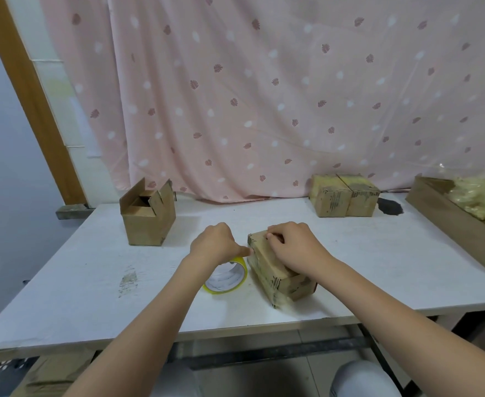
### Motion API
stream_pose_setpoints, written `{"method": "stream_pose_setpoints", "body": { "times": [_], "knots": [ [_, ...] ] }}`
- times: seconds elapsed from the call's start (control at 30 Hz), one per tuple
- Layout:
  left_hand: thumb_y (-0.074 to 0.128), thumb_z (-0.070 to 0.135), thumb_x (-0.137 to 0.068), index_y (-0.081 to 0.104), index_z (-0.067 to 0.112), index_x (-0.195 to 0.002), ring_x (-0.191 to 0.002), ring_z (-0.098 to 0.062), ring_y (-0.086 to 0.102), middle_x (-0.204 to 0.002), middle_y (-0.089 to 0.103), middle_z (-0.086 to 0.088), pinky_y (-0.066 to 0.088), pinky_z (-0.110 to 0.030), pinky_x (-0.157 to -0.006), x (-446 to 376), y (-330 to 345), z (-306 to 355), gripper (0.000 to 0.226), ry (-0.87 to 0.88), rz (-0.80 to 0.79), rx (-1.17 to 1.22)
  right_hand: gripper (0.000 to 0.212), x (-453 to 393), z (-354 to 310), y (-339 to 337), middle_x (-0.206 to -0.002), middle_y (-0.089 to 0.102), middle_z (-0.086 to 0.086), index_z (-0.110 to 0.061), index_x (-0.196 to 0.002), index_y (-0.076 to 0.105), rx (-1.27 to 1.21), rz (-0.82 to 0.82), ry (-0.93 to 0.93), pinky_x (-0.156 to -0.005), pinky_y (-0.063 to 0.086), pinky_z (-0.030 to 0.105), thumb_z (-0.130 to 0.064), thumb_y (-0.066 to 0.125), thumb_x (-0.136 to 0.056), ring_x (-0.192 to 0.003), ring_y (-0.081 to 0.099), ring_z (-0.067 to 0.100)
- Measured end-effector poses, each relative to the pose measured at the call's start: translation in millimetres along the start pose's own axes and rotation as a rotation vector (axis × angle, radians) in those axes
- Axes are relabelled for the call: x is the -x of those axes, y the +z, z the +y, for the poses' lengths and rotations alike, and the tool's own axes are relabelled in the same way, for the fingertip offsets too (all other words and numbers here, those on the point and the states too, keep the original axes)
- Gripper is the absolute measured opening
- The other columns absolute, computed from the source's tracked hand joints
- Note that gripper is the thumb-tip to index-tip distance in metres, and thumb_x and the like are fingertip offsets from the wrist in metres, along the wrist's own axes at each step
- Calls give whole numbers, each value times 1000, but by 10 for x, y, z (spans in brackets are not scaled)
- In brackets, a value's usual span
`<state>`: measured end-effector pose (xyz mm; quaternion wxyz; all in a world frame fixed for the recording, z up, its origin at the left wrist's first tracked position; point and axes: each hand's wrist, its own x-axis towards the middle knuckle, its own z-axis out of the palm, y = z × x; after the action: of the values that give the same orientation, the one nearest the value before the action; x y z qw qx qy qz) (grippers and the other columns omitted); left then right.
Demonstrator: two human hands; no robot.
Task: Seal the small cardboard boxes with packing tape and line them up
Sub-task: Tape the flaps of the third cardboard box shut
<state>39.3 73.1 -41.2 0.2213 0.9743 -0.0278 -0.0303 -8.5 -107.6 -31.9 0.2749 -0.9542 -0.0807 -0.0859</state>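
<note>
The right hand (295,250) is lying across the top of the box in work (278,270), fingers curled and pressing on its closed flaps, apparently to be keeping them down while tape is going on. The left hand (217,243) is gripping the yellow tape roll (227,279) just beside the box's left edge, thumb touching that edge. The box is sitting near the front middle of the table (92,282), worn and glossy with tape. 2 sealed boxes (345,196) are standing touching at the back right; 1 open box (148,217) is waiting back left.
</note>
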Motion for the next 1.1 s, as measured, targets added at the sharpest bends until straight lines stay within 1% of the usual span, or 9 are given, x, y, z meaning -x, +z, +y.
{"method": "stream_pose_setpoints", "body": {
  "times": [0.07, 0.13, 0.27, 0.43, 0.57, 0.67, 0.83, 0.93, 1.1],
  "knots": [
    [78, 58, -74, 51, 13, -54, -52, -17, 52, -43, 51, 5, 43, -26, -55, -12, 15, 10, 57, -15, 2, -3, 28, -16, -57, -16, -66, 55, 0, -13, -71, 56, 36, 41, 65, -57, 37, 31, -22, 44, -95, -73, 50, 25],
    [78, 58, -74, 47, 14, -52, -51, -16, 50, -42, 48, 6, 39, -25, -53, -8, 25, 7, 58, -29, 24, 1, 27, -58, -170, -36, -68, 48, 3, -10, -74, 48, 117, 6, 184, -52, 31, 31, -28, 47, -95, -73, 47, 27],
    [76, 60, -71, 44, 13, -56, -53, -17, 49, -52, 53, 3, 35, -25, -51, 10, 42, 22, 58, -41, 44, -2, 39, -236, -386, -33, -95, 49, 4, -12, -92, 49, 277, -232, 365, -71, 40, 30, -50, 59, -88, -100, 51, 28],
    [72, 66, -74, 38, 13, -54, -51, -18, 45, -53, 53, 0, 34, -26, -50, 18, 38, 1, 66, -25, 34, 27, 62, -449, -465, -52, -98, 50, 6, -13, -100, 45, 425, -446, 454, -78, 43, 32, -69, 62, -79, -94, 50, 29],
    [56, 60, -91, 36, 15, -47, -44, -16, 52, -45, 53, -1, 40, -25, -53, 65, -38, -89, 66, 12, 4, 121, 53, -527, -517, -64, -99, 51, 8, -12, -104, 48, 470, -526, 486, -76, 44, 33, -59, 59, -83, -94, 53, 31],
    [57, 57, -93, 20, 21, -54, -46, -16, 25, -48, 23, 4, 21, -30, -51, 119, -139, -251, 65, 26, -6, 218, 52, -517, -525, -144, -107, 51, 10, -12, -101, 49, 478, -499, 493, -77, 46, 33, -58, 61, -80, -95, 54, 32],
    [65, 56, -88, 16, 20, -63, -57, -16, 15, -65, 12, 0, 12, -32, -55, 269, -258, -452, 67, 155, 1, 412, 60, -432, -513, -395, -121, 54, 15, -7, -118, 49, 139, -548, 571, -99, 48, 45, -54, 64, -84, -110, 57, 36],
    [70, 54, -86, 17, 21, -59, -55, -15, 15, -61, 12, 1, 12, -28, -50, 293, -363, -407, 68, 181, 75, 403, 61, -392, -473, -442, -110, 53, 17, -5, -117, 43, -60, -545, 583, -99, 49, 51, -46, 72, -82, -115, 57, 41],
    [73, 50, -83, 18, 21, -54, -57, -15, 17, -56, 13, 2, 14, -29, -52, 276, -408, -326, 69, 198, 145, 310, 82, -372, -296, -425, -131, 51, 27, -2, -135, 41, -182, -469, 555, -94, 53, 51, -46, 78, -76, -108, 62, 41]
  ]
}}
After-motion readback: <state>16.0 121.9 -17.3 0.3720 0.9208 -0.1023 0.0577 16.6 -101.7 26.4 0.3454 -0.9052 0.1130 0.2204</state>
